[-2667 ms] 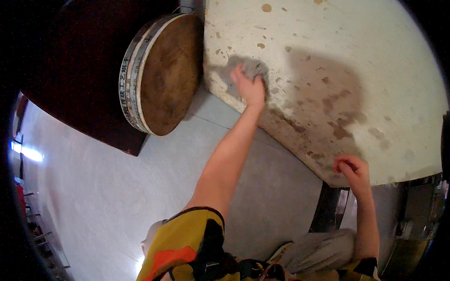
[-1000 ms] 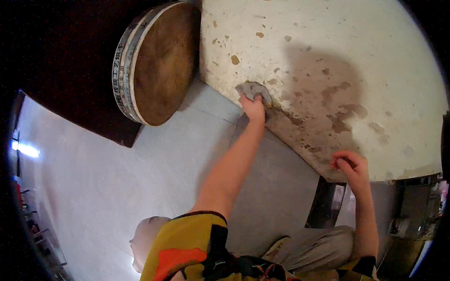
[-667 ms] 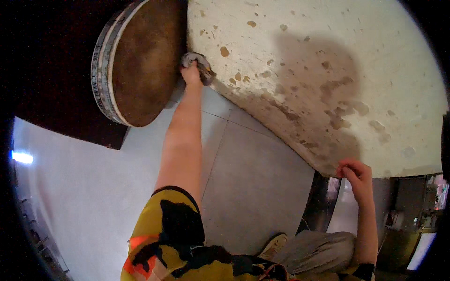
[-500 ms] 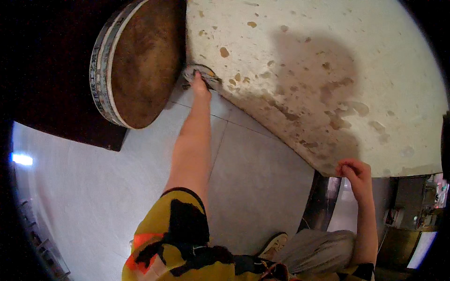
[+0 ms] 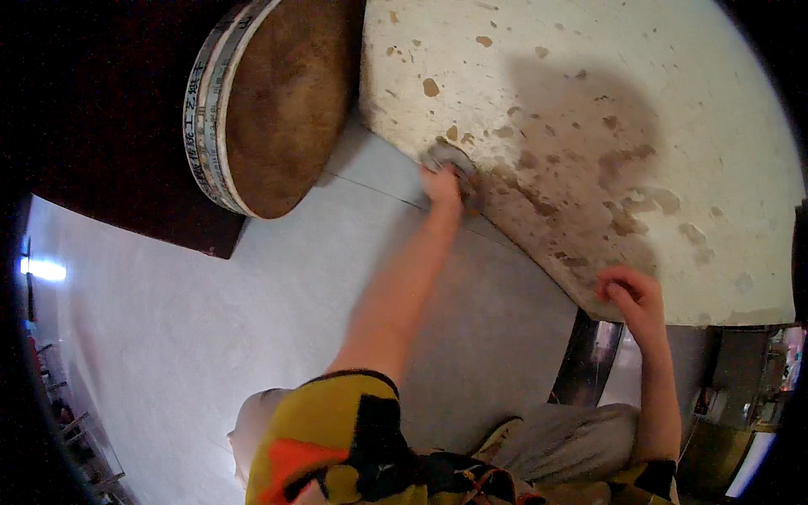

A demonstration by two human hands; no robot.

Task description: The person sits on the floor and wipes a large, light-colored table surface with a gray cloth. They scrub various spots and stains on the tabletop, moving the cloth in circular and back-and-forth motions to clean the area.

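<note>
My left hand (image 5: 442, 187) is stretched forward and closed around a folded grey rag (image 5: 452, 156), blurred by motion. Hand and rag are at the near left edge of a large, off-white tabletop (image 5: 715, 126), which is stained with brown blotches and dark smears. At the right, over the same top's near corner, my right hand (image 5: 635, 303) hovers or rests with fingers curled in; nothing shows in it. I cannot tell whether it touches the surface. A shadow falls across the stained middle.
A round, drum-like thing (image 5: 286, 109) with a brown face and pale printed side bands stands at the far left, by a dark brown surface (image 5: 101, 160). Grey floor tiles (image 5: 194, 320) lie below. Shelves (image 5: 745, 370) with small items are at the right rim.
My left hand has moved right and nearer along the tabletop's edge with the rag. My right hand stays almost in place. The whole view has shifted slightly.
</note>
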